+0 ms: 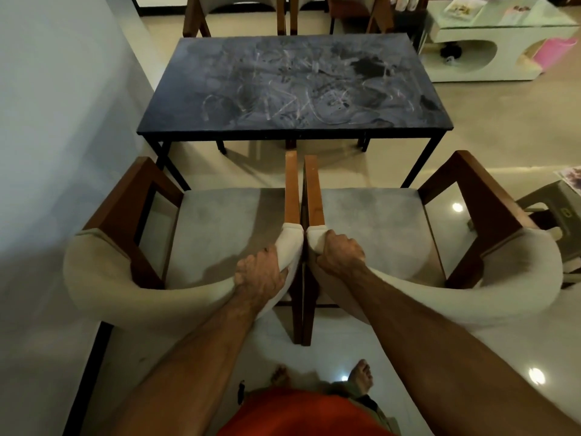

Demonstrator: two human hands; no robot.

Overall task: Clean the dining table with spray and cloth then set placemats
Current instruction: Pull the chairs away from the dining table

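Both hands on chairs, clearing access to the table.
Left hand (pixel 262 272) and right hand (pixel 338 256) curl around two armchairs' padded backs; I judge cleaning the smeared dining table (pixel 295 86) not yet begun; spray and cloth are needed next.

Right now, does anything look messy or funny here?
Yes. The dark dining table is covered in pale scribbles and smudges, with a dark blotch toward its far right side. Each hand grips a chair: left hand, right hand.

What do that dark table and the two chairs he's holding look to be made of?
Dining table: a dark matte top, perhaps stone or laminate, smeared with pale streaks; its thin black legs look like metal. Left chair and right chair: brown arms with the look of stained wood, and grey seats and pale curved backs in soft, suede-like fabric that dents under each hand.
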